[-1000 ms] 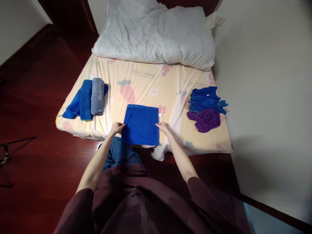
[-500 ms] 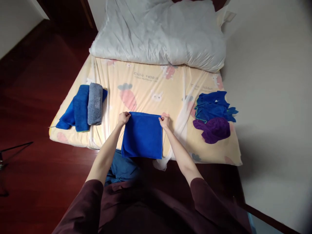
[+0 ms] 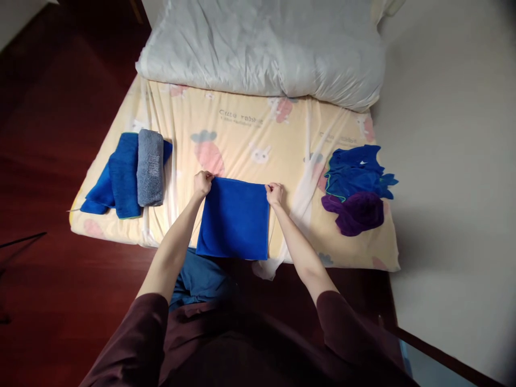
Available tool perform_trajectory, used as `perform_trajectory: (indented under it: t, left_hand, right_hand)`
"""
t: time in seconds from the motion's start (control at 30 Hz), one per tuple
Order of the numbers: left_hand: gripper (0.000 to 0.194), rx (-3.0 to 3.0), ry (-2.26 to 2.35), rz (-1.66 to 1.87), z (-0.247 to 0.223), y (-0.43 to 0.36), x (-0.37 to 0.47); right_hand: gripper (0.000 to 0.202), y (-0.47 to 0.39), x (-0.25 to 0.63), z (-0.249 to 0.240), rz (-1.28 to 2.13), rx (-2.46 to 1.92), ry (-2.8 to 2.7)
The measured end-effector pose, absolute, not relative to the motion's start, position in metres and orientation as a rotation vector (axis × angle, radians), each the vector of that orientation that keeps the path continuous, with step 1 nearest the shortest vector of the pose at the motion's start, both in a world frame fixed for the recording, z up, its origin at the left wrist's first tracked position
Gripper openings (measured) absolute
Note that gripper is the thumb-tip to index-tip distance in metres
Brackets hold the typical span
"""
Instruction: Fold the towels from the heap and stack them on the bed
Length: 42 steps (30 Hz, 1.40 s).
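Observation:
A blue towel [image 3: 236,220] is spread out as a rough square at the near edge of the bed, its lower edge reaching the mattress edge. My left hand [image 3: 202,183] pinches its far left corner. At the far right corner, my right hand [image 3: 274,193] grips it the same way, fingers closed. The cloth is stretched fairly straight between both hands, with a slight ripple at the lower left.
On the bed's left lie a rolled grey towel [image 3: 150,167] and folded blue towels [image 3: 126,174]. Crumpled blue cloths [image 3: 355,171] and a purple cloth [image 3: 357,213] lie at right. A grey-white quilt [image 3: 258,51] covers the far end of the patterned sheet [image 3: 242,145]. A wall [image 3: 451,177] stands at right.
Both hands have moved slightly away from me with the towel's far edge. A fold strip along that edge no longer shows, and the towel looks a little longer. The view has shifted slightly.

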State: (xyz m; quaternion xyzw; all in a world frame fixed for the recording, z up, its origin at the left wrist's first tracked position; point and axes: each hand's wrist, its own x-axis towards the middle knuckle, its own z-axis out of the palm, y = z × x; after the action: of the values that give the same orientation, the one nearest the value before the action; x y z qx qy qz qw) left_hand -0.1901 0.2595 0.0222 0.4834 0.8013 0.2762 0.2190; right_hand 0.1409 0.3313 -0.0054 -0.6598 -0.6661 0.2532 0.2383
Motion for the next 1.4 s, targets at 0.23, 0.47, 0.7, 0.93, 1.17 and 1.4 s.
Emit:
perform_trajectory:
  t: [0.23, 0.47, 0.7, 0.93, 1.17, 1.4]
  left_hand:
    - [0.016, 1.522, 2.184, 0.668, 0.016, 0.271, -0.188]
    - [0.007, 1.566, 2.034, 0.571, 0.022, 0.276, -0.202]
    - [0.018, 1.468, 1.88, 0.719, 0.043, 0.267, -0.202]
    - [0.023, 1.687, 1.888, 0.777, 0.106, 0.224, -0.21]
    - [0.032, 1.886, 1.759, 0.875, 0.224, 0.111, -0.193]
    - [0.024, 1.972, 1.71, 1.083, 0.346, 0.012, -0.163]
  right_hand:
    - [0.015, 0.343, 0.139, -0.008, 0.872, -1.822, -1.674]
    - [0.019, 0.343, 0.145, -0.007, 1.1, -1.709, -1.56]
    - [0.028, 0.337, 0.154, 0.013, 1.264, -1.566, -1.596]
    - [0.04, 0.303, 0.175, 0.068, 1.244, -1.373, -1.454]
    - [0.031, 0.213, 0.222, 0.18, 1.202, -1.064, -1.634]
    - [0.027, 0.134, 0.256, 0.277, 1.091, -0.908, -1.669]
